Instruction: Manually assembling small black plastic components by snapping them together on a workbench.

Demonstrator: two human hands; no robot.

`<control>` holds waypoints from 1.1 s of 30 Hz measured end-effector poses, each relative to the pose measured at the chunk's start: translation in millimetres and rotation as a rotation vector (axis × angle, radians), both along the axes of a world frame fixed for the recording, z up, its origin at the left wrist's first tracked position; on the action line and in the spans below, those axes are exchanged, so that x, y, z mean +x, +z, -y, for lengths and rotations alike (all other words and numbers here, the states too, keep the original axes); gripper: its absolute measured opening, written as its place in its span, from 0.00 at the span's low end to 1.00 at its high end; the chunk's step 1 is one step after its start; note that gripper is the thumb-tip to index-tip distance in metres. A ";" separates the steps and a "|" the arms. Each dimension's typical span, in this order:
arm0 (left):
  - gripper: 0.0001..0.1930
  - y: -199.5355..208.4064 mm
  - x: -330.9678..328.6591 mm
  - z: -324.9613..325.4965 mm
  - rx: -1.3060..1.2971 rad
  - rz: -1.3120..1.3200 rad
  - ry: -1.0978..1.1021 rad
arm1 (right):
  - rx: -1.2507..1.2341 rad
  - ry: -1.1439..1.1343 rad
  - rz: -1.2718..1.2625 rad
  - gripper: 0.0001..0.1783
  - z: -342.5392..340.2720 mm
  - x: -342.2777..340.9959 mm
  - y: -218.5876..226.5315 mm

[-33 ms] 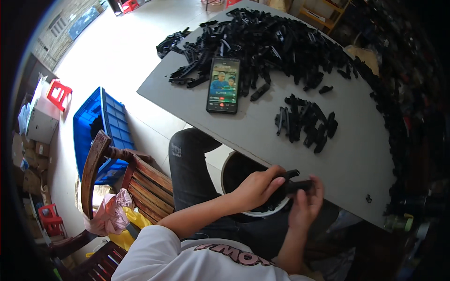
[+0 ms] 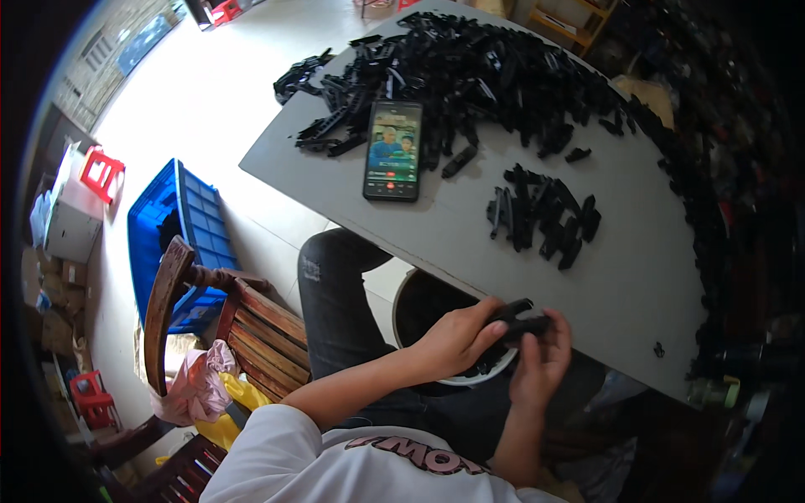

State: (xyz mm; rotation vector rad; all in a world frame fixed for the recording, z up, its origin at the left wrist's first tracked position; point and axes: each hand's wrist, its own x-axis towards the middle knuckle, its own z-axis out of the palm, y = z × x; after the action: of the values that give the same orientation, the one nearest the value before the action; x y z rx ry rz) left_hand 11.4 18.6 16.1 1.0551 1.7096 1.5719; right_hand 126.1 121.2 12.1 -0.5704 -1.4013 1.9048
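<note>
The left hand and right hand are closed on black parts, perhaps two; beyond the hands, a small black pile lies on the table.

From the wearer's head, a fisheye looked down and forward, close over the right fingers below centre, grey counter upper right.

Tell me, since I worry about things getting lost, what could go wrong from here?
The black part held by the left hand and right hand might slip into the bucket, which shows just below them. The big pile could slide onto the phone lying beside it.
</note>
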 end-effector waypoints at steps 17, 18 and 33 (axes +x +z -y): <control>0.21 3.6 -0.5 -9.8 0.040 -0.155 -0.236 | -0.102 0.221 -0.123 0.21 -18.2 7.9 -8.6; 0.21 3.4 -9.2 -12.3 -0.068 -0.329 -0.250 | -0.104 0.218 -0.125 0.21 -24.7 3.1 -6.4; 0.11 -12.0 -99.7 -44.1 -0.453 -0.997 0.200 | 1.487 -0.240 0.702 0.15 -123.2 -17.4 -21.1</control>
State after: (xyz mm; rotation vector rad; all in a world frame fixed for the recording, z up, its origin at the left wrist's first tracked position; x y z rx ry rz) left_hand -88.4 62.7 4.0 1.5703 2.7063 0.6494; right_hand 108.7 244.5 -9.1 -0.5489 -2.4938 0.0861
